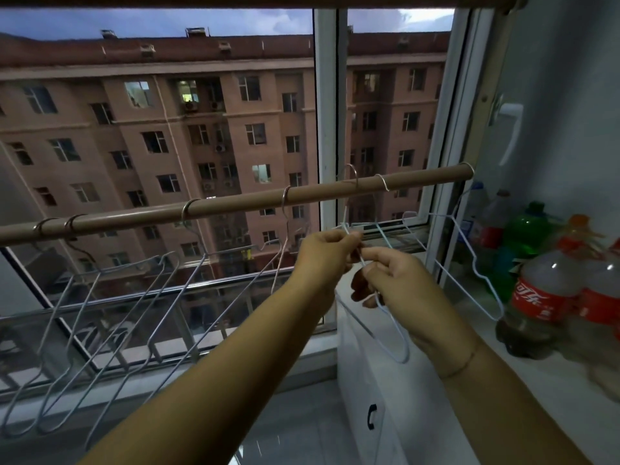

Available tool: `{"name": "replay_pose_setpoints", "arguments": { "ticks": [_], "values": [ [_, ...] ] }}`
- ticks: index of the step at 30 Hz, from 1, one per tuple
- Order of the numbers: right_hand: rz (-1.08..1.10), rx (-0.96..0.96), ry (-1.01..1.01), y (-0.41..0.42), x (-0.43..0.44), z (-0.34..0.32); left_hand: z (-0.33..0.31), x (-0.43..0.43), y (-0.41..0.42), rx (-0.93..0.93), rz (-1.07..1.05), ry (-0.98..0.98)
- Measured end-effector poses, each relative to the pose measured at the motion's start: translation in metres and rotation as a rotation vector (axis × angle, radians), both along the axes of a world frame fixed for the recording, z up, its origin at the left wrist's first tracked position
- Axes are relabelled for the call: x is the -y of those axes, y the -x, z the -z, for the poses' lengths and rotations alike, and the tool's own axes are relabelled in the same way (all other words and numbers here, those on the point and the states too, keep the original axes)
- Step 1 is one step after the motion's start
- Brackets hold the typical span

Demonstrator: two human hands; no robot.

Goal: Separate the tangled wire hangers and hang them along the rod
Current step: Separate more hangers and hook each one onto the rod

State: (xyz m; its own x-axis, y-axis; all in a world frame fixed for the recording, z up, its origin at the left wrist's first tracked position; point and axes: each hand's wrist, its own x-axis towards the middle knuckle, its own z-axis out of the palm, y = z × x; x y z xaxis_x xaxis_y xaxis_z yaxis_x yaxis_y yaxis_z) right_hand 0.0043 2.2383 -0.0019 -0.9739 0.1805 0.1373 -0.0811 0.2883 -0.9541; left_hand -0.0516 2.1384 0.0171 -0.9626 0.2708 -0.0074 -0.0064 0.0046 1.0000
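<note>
Between the two hands, just below the rod: one pale blue wire hanger. The left hand pinches its neck. The right hand has fingers curled round the wire just beside it, and the hanger's body loops down under the right wrist. Its hook rises at the rod above the hands; whether it rests on the rod, cannot tell. Left of the left hand, four hung hangers sit spaced along the rod. Right of the right hand are two more hangers, then cola bottles on the sill.
</note>
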Motion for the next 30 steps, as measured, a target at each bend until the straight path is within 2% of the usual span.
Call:
{"name": "replay_pose_setpoints", "arguments": {
  "ticks": [7, 14, 22, 25, 28, 30],
  "values": [
    [-0.007, 0.031, -0.014, 0.014, 0.007, 0.009, 0.012, 0.004, 0.017, 0.016, -0.041, 0.051],
    [0.019, -0.044, 0.002, 0.019, 0.001, 0.010, 0.009, -0.006, 0.021, -0.037, -0.020, 0.024],
    [0.005, 0.019, -0.016, 0.022, 0.003, 0.016, 0.023, -0.004, 0.026, 0.025, -0.089, 0.062],
    [0.091, -0.045, -0.091, 0.021, 0.000, 0.023, 0.030, 0.001, 0.028, -0.015, -0.085, 0.097],
    [0.322, -0.272, -0.240, 0.016, -0.008, 0.026, 0.037, 0.003, 0.022, -0.031, -0.131, 0.119],
    [0.434, -0.334, -0.308, 0.015, -0.016, 0.029, 0.040, 0.003, 0.012, -0.102, -0.228, 0.106]
  ]
}}
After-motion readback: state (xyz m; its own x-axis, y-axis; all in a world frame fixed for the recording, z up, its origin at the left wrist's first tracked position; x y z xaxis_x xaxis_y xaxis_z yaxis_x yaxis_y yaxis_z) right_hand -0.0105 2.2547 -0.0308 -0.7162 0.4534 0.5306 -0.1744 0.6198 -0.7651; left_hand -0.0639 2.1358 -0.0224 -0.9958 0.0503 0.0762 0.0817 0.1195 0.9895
